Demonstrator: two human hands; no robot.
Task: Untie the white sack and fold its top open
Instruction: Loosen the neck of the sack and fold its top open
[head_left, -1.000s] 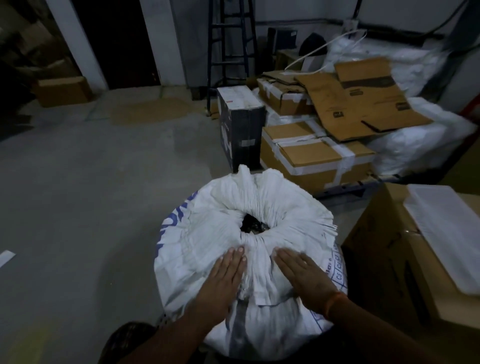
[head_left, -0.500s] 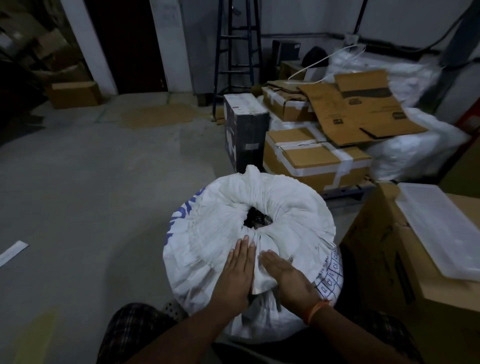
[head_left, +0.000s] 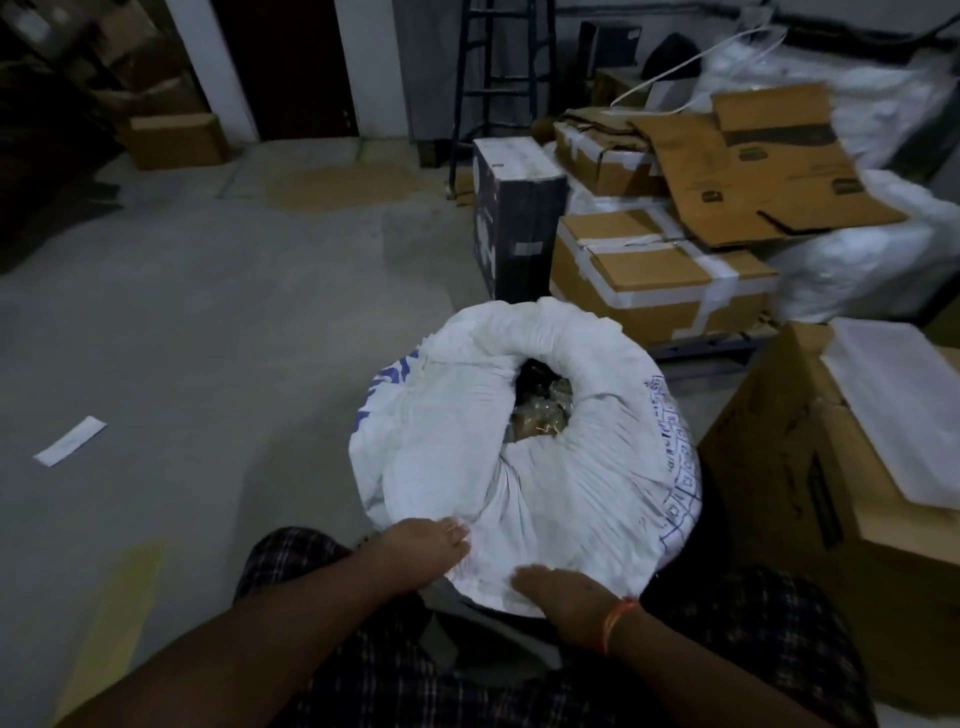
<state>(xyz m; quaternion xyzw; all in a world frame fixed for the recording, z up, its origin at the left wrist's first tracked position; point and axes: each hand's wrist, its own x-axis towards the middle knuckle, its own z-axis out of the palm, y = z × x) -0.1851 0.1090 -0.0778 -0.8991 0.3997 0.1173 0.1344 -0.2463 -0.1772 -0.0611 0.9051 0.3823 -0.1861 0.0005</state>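
Observation:
The white sack (head_left: 571, 467) with blue print stands on the floor right in front of my knees. Its top is rolled outward into a thick ring, and a dark mouth (head_left: 540, 405) in the middle shows brownish contents. My left hand (head_left: 421, 540) grips the near left rim of the folded cloth, fingers curled into it. Lower on the near rim, my right hand (head_left: 566, 592), with an orange thread on the wrist, presses down on the fabric. I see no tie or string.
A large cardboard box (head_left: 810, 509) with a white sheet on top stands close on the right. Taped cartons (head_left: 654, 275), a dark box (head_left: 514, 218) and white bags pile up behind the sack. A ladder (head_left: 498, 78) stands at the back. Bare concrete floor (head_left: 208, 364) spreads left.
Both hands slid from the top of the sack down to its near rim, pulling the cloth outward. The mouth has widened and the contents show more.

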